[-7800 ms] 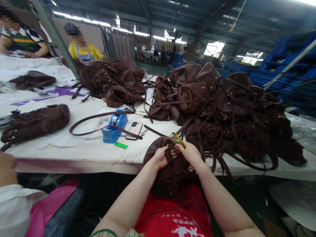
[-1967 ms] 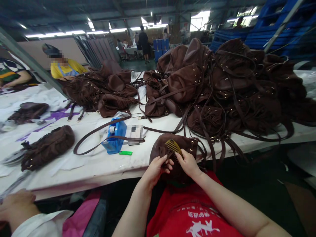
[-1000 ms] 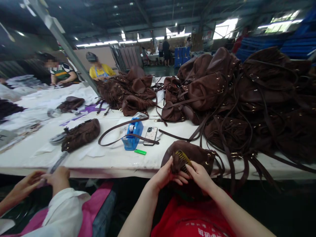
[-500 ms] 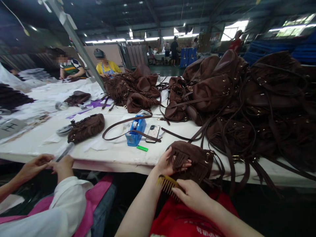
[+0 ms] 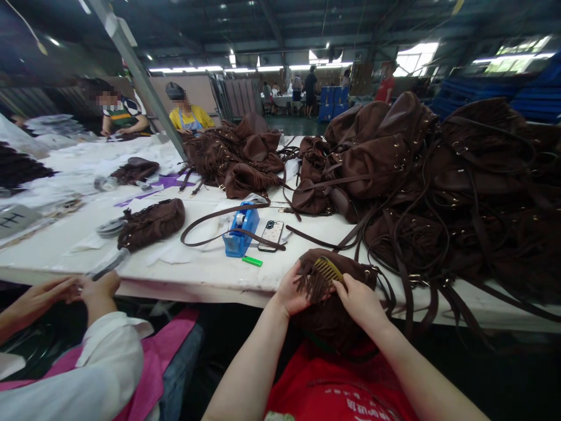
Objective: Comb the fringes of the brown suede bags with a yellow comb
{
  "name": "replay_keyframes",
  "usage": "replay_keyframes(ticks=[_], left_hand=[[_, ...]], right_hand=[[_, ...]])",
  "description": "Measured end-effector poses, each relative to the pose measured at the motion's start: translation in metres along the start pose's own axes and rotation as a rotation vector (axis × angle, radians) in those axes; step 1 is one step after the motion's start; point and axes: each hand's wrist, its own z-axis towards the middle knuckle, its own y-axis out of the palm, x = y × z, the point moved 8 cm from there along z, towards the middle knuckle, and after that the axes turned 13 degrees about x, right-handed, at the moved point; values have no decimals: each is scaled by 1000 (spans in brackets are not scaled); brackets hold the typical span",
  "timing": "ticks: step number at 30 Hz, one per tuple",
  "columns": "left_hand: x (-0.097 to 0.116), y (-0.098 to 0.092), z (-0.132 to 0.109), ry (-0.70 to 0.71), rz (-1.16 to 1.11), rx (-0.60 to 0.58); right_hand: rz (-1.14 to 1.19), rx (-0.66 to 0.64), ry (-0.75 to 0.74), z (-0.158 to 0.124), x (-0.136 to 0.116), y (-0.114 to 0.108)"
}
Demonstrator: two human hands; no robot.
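Observation:
A dark brown fringed bag (image 5: 357, 268) rests at the table's front edge, partly hanging over my lap. My left hand (image 5: 293, 292) is palm up at its left side, with the fringe (image 5: 316, 286) lying across it; the fingers are partly hidden beneath the strands. Closed round one end of a yellow wide-toothed comb (image 5: 328, 270), my right hand (image 5: 360, 299) has the teeth against the upper part of the fringe.
Heaped brown bags (image 5: 372, 158) and trailing straps cover the right side. A blue tape dispenser (image 5: 241, 234), a phone (image 5: 272, 235) and a green object (image 5: 252, 261) are ahead. To the left, a co-worker's hands (image 5: 94, 289) hold a dark strip beside another fringed bag (image 5: 153, 225).
My right hand has lifted the comb from beside my left forearm up onto the fringe. The strands are now gathered across my left hand. The co-worker's hands have moved slightly left.

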Motion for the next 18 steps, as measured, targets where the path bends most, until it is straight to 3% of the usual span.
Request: replay_keyframes(ticks=[18], left_hand=[[0,-1,1,-2,-1,-4]], right_hand=[[-23,3,20,-8,2,4]])
